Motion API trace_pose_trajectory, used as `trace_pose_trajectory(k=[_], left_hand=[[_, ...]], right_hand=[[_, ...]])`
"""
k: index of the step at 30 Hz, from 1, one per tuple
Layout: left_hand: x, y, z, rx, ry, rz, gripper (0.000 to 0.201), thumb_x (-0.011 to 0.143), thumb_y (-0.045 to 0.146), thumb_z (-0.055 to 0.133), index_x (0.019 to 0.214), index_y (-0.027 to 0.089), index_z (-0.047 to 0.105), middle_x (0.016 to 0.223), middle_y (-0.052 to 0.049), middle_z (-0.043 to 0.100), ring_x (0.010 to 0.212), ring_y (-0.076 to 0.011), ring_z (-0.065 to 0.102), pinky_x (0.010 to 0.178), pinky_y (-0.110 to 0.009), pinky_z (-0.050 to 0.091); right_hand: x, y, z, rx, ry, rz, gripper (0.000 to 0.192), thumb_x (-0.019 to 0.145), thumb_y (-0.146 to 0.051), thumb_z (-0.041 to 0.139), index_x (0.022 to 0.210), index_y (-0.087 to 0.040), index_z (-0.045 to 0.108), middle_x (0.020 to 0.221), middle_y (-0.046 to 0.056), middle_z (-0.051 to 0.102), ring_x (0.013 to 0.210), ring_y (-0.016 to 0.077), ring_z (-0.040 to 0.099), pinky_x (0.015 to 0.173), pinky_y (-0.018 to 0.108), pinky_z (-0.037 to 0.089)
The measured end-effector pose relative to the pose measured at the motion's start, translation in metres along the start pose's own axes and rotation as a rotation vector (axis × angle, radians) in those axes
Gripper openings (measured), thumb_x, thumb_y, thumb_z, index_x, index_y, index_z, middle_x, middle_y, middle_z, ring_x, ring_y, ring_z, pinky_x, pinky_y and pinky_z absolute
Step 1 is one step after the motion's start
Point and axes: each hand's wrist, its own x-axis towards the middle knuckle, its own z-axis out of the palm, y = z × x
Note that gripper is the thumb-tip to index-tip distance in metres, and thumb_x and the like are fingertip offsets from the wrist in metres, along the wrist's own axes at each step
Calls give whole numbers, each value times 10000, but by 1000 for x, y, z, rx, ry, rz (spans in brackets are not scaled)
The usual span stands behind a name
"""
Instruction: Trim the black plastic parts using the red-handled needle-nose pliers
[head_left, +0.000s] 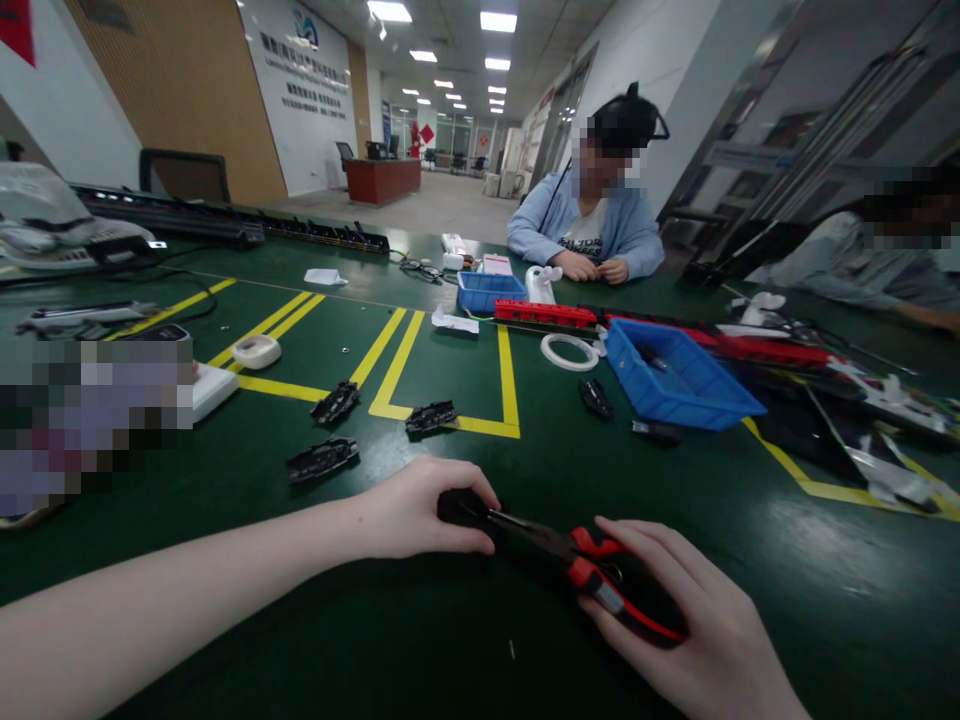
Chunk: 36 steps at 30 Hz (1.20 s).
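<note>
My left hand [431, 508] pinches a small black plastic part [463, 509] just above the green table. In my right hand [686, 600] is a pair of needle-nose pliers [592, 572] with red and black handles, and the fingers wrap round the grips. The jaws point left and meet the right side of the black part. Whether they bite on it I cannot tell. Similar black parts lie beyond my left hand: one near left [323, 460], one behind it [336, 402] and one in the middle [431, 417].
Yellow tape lines [465, 424] mark the green table [420, 650]. To the right stand a blue bin [682, 385] and a white ring [570, 351]; a smaller blue bin [491, 291] is farther back. A tape roll [256, 351] lies left. A person [589, 215] sits opposite.
</note>
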Motion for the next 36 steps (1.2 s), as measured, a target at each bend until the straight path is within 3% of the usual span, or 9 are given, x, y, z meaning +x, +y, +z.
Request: trace_pose_trajectory(k=[12,19,27,36], left_hand=[[-2,13,-2,-46,1,-57,262,822,220,747,1053,164,637,1047,-29,675,968,-171,647,864,-312,500],[-1,3,-1,-2,0,29,308,814,262,761,1083,185,632,1041,-17,672,949,-166,647,834,-292,495],[-3,9,-1,85,-33,118,336,852,289,725,1154,184,620,1086,-63,651,1001,-200,630,853,-304,489],[-5,14,-2,79,-25,97,302,890,253,677,1178,190,615,1093,-60,650,991,-192,634,856,-308,494]], right_hand=[[5,-4,-5,-49,-22,-14,469,823,-370,648,1256,-233,533,1097,78,662,945,206,679,759,314,597],[0,-3,0,5,-28,24,466,817,-406,639,1248,-248,561,1086,66,683,928,214,685,758,325,586],[1,-14,-3,108,-60,174,385,828,-492,603,1125,-246,615,996,69,697,826,210,683,683,327,573],[3,-10,-1,173,-50,156,348,837,-431,609,1136,-254,600,993,51,694,846,194,689,707,306,582]])
